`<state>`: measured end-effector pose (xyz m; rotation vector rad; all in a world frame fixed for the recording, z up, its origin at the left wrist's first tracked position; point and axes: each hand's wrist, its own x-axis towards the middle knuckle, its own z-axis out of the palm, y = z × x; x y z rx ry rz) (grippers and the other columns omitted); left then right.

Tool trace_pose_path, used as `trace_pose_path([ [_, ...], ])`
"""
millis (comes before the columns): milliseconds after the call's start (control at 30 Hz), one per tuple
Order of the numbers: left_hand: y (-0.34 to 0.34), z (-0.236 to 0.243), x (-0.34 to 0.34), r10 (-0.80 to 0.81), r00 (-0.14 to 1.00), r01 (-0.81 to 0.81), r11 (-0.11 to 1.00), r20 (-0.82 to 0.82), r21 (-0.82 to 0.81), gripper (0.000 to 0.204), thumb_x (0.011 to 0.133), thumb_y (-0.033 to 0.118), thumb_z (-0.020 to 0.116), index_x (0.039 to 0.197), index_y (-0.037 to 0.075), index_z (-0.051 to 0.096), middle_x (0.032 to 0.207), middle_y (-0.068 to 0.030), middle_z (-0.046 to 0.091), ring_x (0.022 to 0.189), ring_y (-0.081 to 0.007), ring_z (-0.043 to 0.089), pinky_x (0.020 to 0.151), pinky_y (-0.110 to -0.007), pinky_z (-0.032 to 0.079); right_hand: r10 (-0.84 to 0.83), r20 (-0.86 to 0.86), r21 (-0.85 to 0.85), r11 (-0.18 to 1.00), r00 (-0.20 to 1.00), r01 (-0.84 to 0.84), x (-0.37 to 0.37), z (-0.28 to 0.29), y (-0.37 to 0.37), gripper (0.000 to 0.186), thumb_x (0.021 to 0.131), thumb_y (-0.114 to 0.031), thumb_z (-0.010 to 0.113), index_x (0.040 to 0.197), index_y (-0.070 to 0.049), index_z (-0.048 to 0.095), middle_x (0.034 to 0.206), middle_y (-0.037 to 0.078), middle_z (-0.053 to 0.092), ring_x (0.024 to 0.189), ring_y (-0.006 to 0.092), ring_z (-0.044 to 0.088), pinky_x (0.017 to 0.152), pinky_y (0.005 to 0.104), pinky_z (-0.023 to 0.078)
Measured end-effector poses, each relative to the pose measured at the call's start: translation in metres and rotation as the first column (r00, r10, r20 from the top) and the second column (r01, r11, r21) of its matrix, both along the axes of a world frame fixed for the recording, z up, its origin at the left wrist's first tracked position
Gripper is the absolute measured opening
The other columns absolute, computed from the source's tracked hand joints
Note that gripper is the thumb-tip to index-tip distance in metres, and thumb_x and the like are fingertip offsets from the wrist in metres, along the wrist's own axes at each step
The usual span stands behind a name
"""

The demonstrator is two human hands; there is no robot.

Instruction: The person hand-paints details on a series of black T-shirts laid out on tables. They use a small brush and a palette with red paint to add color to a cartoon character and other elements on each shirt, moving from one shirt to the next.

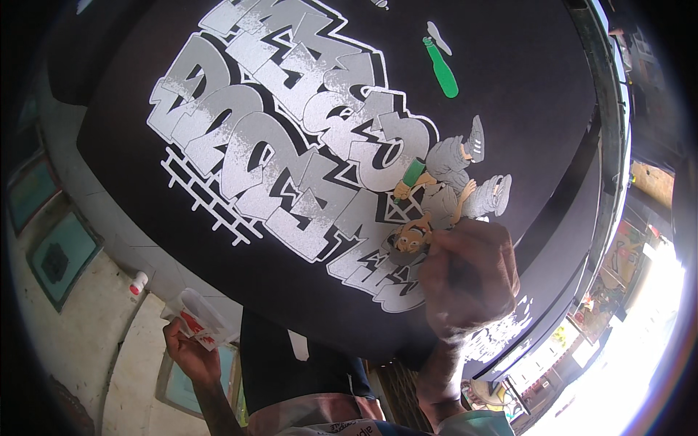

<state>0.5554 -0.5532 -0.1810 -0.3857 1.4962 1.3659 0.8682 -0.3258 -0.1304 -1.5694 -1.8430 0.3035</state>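
Your left grip [195, 356] is closed around a clear cup [212, 314], fingers and thumb on its side; red paint [190, 324] shows through the wall. You hold it near and to the left, just off the edge of the black cloth [552, 65]. Your right grip [469, 280] is clenched over the near right part of that cloth, its fingers curled in; whether anything is pinched inside them cannot be told, since the back of the hand hides it.

The cloth spreads before you, bearing a large print. Silver lettering [291, 109] runs across it from the far left toward your right grip, with white brick outlines [203, 195] along its left side. Right of the lettering lies a printed figure [440, 200] in grey clothes and a cap, the head end just beside your curled fingers. A green bottle shape [414, 173] is at the figure's hand, and a longer green shape [441, 73] sits farther off. White splatter [505, 330] marks the near right.

To your left, a small white container [138, 283] with a red end and a teal-panelled frame [65, 251] lie on a pale surface [116, 320].
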Motion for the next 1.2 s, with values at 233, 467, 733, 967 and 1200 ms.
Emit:
trace_pose_path([
  [233,-0.0036,-0.0026,-0.0016,0.008,1.0,-0.008,1.0,-0.002,-0.007,0.024,0.091,0.031,0.06,0.106,0.014,0.065,0.108,-0.0011,0.069,0.102,-0.0192,0.067,0.092,-0.043,0.056,-0.003,0.002,-0.009,1.0,1.0,0.003,-0.0012,-0.0005,-0.0005,0.028,0.06,0.01,0.072,0.084,-0.004,0.073,0.08,0.006,0.067,0.06,0.0125,0.063,0.05,0.0257,0.046],
  [467,-0.0064,-0.0055,-0.003,0.018,1.0,-0.018,1.0,0.021,0.0,0.026,0.091,0.032,0.061,0.109,0.014,0.065,0.109,-0.0008,0.068,0.103,-0.0195,0.066,0.093,-0.044,0.055,0.013,0.002,0.005,1.0,1.0,-0.013,-0.0014,0.0002,0.0007,0.03,0.058,0.012,0.07,0.084,-0.004,0.073,0.08,0.007,0.068,0.059,0.0122,0.062,0.05,0.0259,0.045],
  [733,-0.0079,-0.0052,-0.004,0.029,0.999,-0.029,1.0,0.022,0.005,0.027,0.091,0.032,0.061,0.11,0.014,0.065,0.111,-0.0012,0.069,0.104,-0.0197,0.067,0.093,-0.044,0.055,-0.003,0.003,0.001,1.0,1.0,0.003,0.0005,-0.0028,-0.0023,0.03,0.058,0.011,0.072,0.084,-0.003,0.074,0.08,0.007,0.068,0.06,0.0119,0.062,0.051,0.0263,0.046],
  [967,-0.0083,-0.0076,-0.002,0.09,0.996,-0.09,0.996,0.005,-0.005,0.032,0.091,0.03,0.061,0.117,0.012,0.063,0.114,-0.004,0.071,0.097,-0.0215,0.071,0.079,-0.044,0.063,0.02,-0.012,0.017,1.0,1.0,-0.02,0.0005,-0.0027,-0.0009,0.03,0.058,0.011,0.073,0.085,-0.003,0.074,0.08,0.007,0.067,0.058,0.0111,0.061,0.049,0.0254,0.043],
  [1200,-0.0093,-0.0059,-0.0054,0.023,0.999,-0.024,0.999,0.036,0.028,0.031,0.091,0.032,0.061,0.115,0.013,0.065,0.114,-0.0025,0.07,0.105,-0.0214,0.067,0.091,-0.044,0.057,0.03,-0.014,0.028,0.999,0.999,-0.03,0.0003,-0.0028,-0.0001,0.029,0.058,0.01,0.072,0.084,-0.002,0.074,0.079,0.007,0.067,0.057,0.0109,0.061,0.047,0.0249,0.042],
])
